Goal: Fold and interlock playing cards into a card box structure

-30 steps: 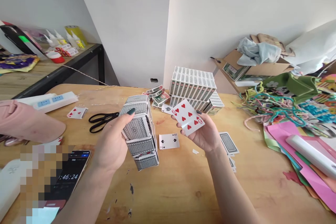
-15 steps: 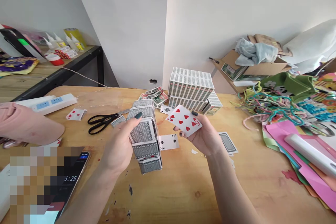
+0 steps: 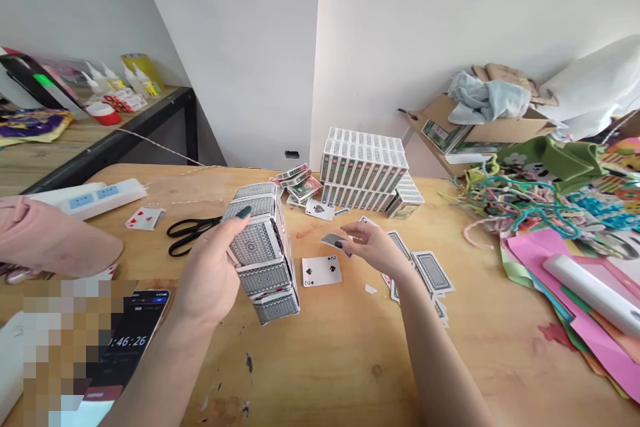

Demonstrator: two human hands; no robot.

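My left hand (image 3: 210, 273) is wrapped round a boxy structure built of grey-backed playing cards (image 3: 265, 277), its thumb resting on the near face. The structure is held tilted above the table. In my right hand (image 3: 377, 250), a single playing card (image 3: 332, 239) is pinched between the fingers, its grey patterned back showing. Just in front of that card lies a face-up two of spades (image 3: 321, 271). Several loose cards (image 3: 434, 271), mostly back up, are spread beside and partly behind my right forearm. A spade card (image 3: 320, 209) lies face up farther back.
Stacked card boxes (image 3: 364, 157) stand against the wall, with loose packs (image 3: 303, 185) beside them. Black scissors (image 3: 187, 233) lie left of my left hand. A phone (image 3: 135, 327), a power strip (image 3: 105, 197) and coloured cords (image 3: 530, 193) surround the work area.
The heart card my right hand held face-on now shows its back, lower and nearer the table. My left hand has shifted slightly left with the card structure.
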